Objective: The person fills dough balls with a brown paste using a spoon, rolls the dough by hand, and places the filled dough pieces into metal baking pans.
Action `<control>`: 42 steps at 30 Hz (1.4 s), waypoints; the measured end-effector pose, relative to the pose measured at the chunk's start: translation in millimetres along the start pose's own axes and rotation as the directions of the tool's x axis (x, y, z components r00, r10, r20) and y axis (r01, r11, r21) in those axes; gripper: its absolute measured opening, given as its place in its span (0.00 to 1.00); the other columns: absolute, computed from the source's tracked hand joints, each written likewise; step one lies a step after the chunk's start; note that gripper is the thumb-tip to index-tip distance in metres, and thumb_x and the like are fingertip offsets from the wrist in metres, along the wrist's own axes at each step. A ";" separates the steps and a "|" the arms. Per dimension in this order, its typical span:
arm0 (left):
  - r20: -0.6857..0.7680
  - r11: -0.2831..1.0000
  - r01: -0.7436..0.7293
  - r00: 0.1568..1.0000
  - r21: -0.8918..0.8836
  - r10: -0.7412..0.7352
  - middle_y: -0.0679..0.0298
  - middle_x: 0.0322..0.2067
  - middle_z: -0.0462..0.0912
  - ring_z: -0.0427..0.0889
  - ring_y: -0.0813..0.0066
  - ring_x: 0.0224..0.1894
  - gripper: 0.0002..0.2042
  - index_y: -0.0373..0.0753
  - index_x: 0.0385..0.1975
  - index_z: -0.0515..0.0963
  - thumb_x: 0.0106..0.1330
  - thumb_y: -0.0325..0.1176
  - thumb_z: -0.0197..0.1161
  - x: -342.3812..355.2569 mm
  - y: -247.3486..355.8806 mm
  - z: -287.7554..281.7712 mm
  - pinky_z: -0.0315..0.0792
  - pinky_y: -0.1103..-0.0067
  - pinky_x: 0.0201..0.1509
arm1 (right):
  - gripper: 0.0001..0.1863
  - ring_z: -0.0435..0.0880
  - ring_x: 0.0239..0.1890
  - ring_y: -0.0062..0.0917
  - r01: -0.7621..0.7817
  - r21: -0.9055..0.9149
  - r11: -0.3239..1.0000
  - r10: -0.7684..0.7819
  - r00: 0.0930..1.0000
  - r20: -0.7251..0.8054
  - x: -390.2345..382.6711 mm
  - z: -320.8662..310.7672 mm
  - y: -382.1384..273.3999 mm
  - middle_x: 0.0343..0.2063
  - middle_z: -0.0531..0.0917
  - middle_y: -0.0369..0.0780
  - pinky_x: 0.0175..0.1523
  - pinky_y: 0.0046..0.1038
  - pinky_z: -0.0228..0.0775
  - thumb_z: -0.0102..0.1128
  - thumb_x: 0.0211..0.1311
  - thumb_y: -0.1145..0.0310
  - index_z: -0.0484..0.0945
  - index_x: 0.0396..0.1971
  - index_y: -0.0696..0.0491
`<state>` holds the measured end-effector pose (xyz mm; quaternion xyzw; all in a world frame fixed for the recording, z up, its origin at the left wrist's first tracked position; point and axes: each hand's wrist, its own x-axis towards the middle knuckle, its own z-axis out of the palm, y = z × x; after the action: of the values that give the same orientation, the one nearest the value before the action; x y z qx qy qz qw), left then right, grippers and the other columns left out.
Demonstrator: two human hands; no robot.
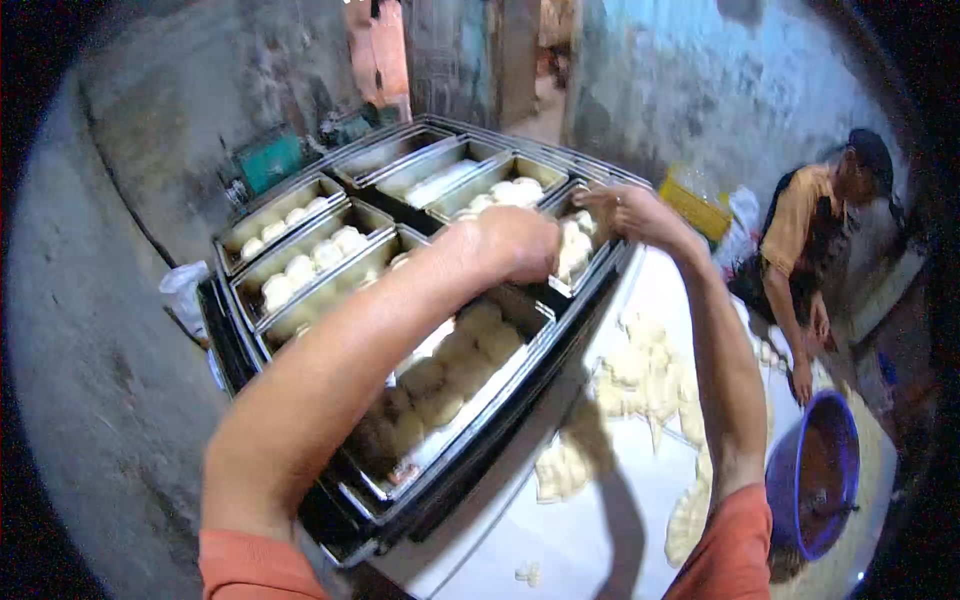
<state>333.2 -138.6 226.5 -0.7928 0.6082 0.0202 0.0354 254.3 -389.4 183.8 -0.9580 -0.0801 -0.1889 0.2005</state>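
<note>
Left hand: The left hand (528, 245) was at the near left side of a narrow metal loaf tin (562, 287), its fingers curled and largely hidden; whether it held anything could not be told.
Right hand: The right hand (632, 212) was at the tin's far end, fingers bent inward and blurred; its grip could not be told.
Dough position: Pale dough balls (574, 252) lay inside that tin, between the hands.
Adjacent tins: More dough rounds (318, 260) sat in tins to the left.
Worktable: Flattened dough pieces (640, 378) lay on the white tabletop (570, 530).
Right side: A co-worker (800, 225) leaned beside a purple tub (787, 485).
</note>
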 end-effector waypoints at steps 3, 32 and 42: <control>-0.333 0.926 -0.138 0.906 0.351 0.261 0.50 0.39 0.86 0.86 0.51 0.43 0.16 0.39 0.49 0.75 0.64 0.38 0.63 -19.2 -15.6 2.1 0.79 0.59 0.45 | 0.16 0.81 0.55 0.25 0.014 -0.006 1.000 -0.015 0.953 -0.301 -31.2 10.4 -31.9 0.50 0.85 0.42 0.61 0.26 0.70 0.57 0.64 0.76 0.80 0.52 0.59; -0.371 0.805 -0.196 0.928 -0.560 -0.032 0.52 0.61 0.74 0.71 0.50 0.64 0.15 0.47 0.51 0.81 0.65 0.33 0.63 -48.5 173.2 306.9 0.69 0.61 0.64 | 0.14 0.81 0.38 0.43 -0.857 0.154 0.491 0.861 0.451 -0.233 -299.0 229.4 -136.0 0.34 0.83 0.51 0.48 0.41 0.73 0.59 0.58 0.63 0.81 0.34 0.60; -0.002 0.863 -0.194 0.976 -0.466 0.218 0.43 0.72 0.53 0.38 0.33 0.76 0.14 0.65 0.53 0.81 0.70 0.43 0.59 0.3 166.0 303.3 0.45 0.37 0.72 | 0.19 0.81 0.31 0.23 -0.350 0.934 -0.066 0.947 0.272 0.168 -322.8 208.4 -132.4 0.30 0.80 0.40 0.38 0.27 0.78 0.64 0.57 0.62 0.76 0.45 0.57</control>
<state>176.4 -157.2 -81.1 -0.7079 0.6657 0.1888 -0.1417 -2.9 -208.1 -73.4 -0.4756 0.4184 -0.2532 0.7312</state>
